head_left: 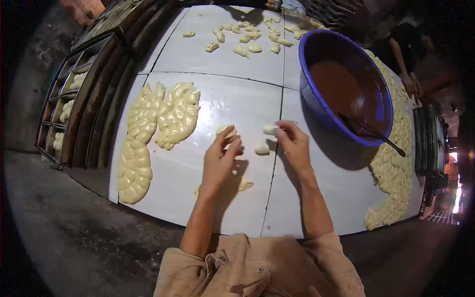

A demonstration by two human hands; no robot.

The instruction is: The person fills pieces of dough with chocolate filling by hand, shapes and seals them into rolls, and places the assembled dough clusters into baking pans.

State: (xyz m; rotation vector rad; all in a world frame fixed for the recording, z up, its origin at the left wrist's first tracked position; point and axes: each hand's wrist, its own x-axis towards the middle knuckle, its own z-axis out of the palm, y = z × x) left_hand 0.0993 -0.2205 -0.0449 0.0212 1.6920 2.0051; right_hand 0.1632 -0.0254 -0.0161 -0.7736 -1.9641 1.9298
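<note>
Over the white tiled table (247, 208), my left hand (222, 156) has its fingers curled round a pale piece of dough (222, 129), partly hidden by them. My right hand (294, 148) pinches a small dough piece (269, 129) between thumb and finger. Just below that, a separate short lump (262, 149) lies on the tiles. More dough scraps (245, 184) lie under and beside my left forearm. To the left are broad slabs of glossy dough (175, 114) marked with many dimples, and at the back several small pieces (255, 47) are scattered.
A large blue basin (309, 84) with brown liquid and a dark-handled tool (386, 143) stands right. Dough pieces (391, 183) cover the table's right edge. Stacked trays (86, 99) holding pale dough stand left, dark trays (428, 138) right. Another person (403, 54) is at the back right.
</note>
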